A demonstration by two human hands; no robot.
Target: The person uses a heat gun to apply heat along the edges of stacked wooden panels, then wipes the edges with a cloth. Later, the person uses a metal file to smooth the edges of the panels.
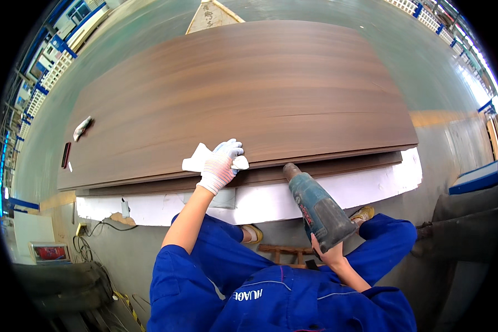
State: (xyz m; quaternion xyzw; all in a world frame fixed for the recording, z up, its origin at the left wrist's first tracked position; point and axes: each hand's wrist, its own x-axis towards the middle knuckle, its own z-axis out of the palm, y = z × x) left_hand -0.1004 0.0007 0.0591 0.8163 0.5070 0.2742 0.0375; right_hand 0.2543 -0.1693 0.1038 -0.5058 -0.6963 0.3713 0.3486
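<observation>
Gloved left hand (pixel 217 170) lay at the near edge of the brown panel (pixel 249 99), fingers closed over a bunched white cloth (pixel 195 159) that stuck out on both sides. Bare right hand (pixel 330 255) was wrapped around the heat gun (pixel 321 207), grip partly hidden under the body; nozzle pointed at the same edge, apart from the cloth. Step, as I judged it: warming and smoothing the edge. Next move seemed to call for steady cloth pressure along it, the nozzle kept clear of the glove. Panel: broad, flat, rectangular, streaked wood-like grain, on top of a lower panel (pixel 371 162) above a smooth white base (pixel 365 180). Glove knitted, pink-striped; cloth soft, creased. Gun casing teal and black, scuffed, tapering to a metal tube.
</observation>
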